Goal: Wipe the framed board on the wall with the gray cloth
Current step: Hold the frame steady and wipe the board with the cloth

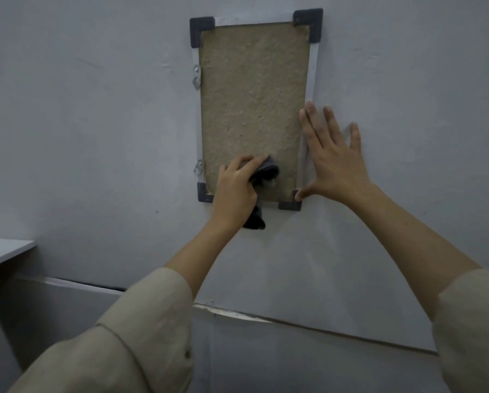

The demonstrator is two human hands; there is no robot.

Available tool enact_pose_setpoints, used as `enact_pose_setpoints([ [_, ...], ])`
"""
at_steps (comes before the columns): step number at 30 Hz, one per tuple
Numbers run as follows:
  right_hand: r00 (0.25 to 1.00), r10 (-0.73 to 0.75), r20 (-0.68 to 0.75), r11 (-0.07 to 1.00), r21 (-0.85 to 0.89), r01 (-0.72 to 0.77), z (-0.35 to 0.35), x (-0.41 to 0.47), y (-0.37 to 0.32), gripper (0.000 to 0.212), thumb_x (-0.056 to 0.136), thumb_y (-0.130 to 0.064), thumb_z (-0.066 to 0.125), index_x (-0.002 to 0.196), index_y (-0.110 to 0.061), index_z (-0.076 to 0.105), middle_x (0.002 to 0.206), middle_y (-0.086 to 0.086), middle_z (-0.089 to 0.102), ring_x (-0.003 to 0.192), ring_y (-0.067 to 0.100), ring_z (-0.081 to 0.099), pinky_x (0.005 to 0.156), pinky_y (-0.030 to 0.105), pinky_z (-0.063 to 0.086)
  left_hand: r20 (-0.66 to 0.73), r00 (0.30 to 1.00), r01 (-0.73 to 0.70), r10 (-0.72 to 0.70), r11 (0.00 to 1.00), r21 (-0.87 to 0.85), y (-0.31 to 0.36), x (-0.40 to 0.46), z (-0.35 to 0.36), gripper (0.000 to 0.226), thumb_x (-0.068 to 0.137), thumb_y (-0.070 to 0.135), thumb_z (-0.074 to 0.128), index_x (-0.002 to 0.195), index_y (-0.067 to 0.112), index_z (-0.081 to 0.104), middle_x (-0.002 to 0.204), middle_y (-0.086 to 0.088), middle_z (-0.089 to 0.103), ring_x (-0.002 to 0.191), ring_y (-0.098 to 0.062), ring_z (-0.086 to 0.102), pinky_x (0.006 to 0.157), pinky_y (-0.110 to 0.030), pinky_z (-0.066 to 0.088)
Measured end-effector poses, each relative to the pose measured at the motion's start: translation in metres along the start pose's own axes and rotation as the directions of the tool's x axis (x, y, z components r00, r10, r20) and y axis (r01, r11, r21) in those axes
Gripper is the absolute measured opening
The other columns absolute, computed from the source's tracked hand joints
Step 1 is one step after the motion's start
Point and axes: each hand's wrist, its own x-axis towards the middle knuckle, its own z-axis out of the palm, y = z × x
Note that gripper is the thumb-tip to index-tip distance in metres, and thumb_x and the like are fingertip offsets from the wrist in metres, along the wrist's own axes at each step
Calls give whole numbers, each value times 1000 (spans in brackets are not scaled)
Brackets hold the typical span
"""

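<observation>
1. Two beige fabric sleeves [141, 330] fill the foreground, bare forearms reaching up and away from the camera toward a pale gray wall [96, 109].

2. At lower left, the corner of a light gray desk [2, 251] shows just beside the wall, nothing visible on it.

3. The left hand [234, 194] presses a bunched dark gray cloth [267, 174] against the lower part of the board, fingers [251, 161] clenched around the wad; a loose tail of the cloth hangs down past the bottom edge of the frame.

4. The right hand [334, 163] lies flat and spread against the wall and the frame's right rail, holding nothing, its thumb touching the lower right corner cap, apparently steadying the board.

5. The task's object, a tall rectangular tan fibreboard panel in a thin silver frame with dark gray corner caps [253, 95], hangs on the wall above both hands; two small metal hanger clips [197, 76] sit along its left rail.

6. Judgement: wiping is under way at the bottom of the panel. The large upper area seems yet to be covered, so the next move likely calls for sweeping the cloth upward or across while the right hand keeps the frame from shifting on its clips.
</observation>
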Motion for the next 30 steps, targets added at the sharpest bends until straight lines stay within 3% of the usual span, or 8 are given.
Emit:
enact_pose_setpoints([
  [3, 1000, 2, 1, 1000, -6, -2, 0, 0, 0, 150, 45, -63, 81, 148, -15, -17, 157, -2, -20, 145, 24, -14, 111, 62, 2, -19, 999, -29, 30, 999, 46, 11, 10, 4, 59, 78, -15, 41, 127, 17, 55, 124, -11, 56, 102, -35, 47, 82, -28, 37],
  [5, 1000, 1, -2, 1000, 0, -1, 0, 0, 0, 150, 45, -62, 81, 148, -15, -16, 157, -1, -19, 145, 24, -14, 110, 62, 2, -7, 999, -38, 39, 997, 71, 9, 5, 5, 61, 78, -16, 41, 127, 18, 54, 124, -11, 56, 99, -36, 47, 79, -28, 37],
  [10, 1000, 1, -6, 1000, -9, -1, 0, 0, 1, 150, 45, -63, 80, 148, -15, -17, 157, -1, -20, 145, 24, -14, 111, 62, 3, 14, 1000, 15, -16, 998, 63, -18, -35, 6, 65, 76, -18, 41, 128, 18, 55, 125, -11, 56, 97, -38, 47, 85, -43, 48],
  [15, 1000, 2, -10, 1000, -1, -2, 1, 1, 1, 150, 45, -62, 81, 148, -15, -16, 157, -1, -20, 145, 24, -14, 111, 62, 3, -37, 990, 138, -140, 990, -42, -12, -24, 10, 63, 77, -17, 41, 128, 18, 55, 123, -12, 55, 106, -33, 49, 95, -37, 43],
  [24, 1000, 0, -15, 1000, -1, 0, 1, 0, 1, 149, 45, -63, 81, 149, -15, -14, 158, -1, -18, 145, 24, -13, 110, 62, 3, -13, 1000, 8, -7, 1000, 30, -1, -8, 6, 63, 78, -16, 39, 129, 19, 54, 124, -13, 55, 102, -38, 47, 88, -39, 43],
  [27, 1000, -4, -12, 1000, -10, 4, 0, -1, 1, 149, 45, -64, 80, 149, -14, -14, 158, -1, -17, 145, 25, -12, 110, 62, 4, 8, 998, 55, -55, 998, 31, -20, -39, 8, 65, 77, -17, 41, 129, 18, 54, 125, -12, 55, 103, -38, 48, 90, -42, 44],
  [30, 1000, 0, -11, 1000, -9, 0, 0, 0, 1, 148, 45, -64, 80, 149, -14, -14, 158, -1, -18, 145, 24, -12, 110, 63, 4, -2, 994, 108, -108, 994, 4, -24, -43, 8, 64, 75, -18, 43, 128, 17, 55, 123, -12, 55, 104, -36, 49, 92, -35, 40],
])
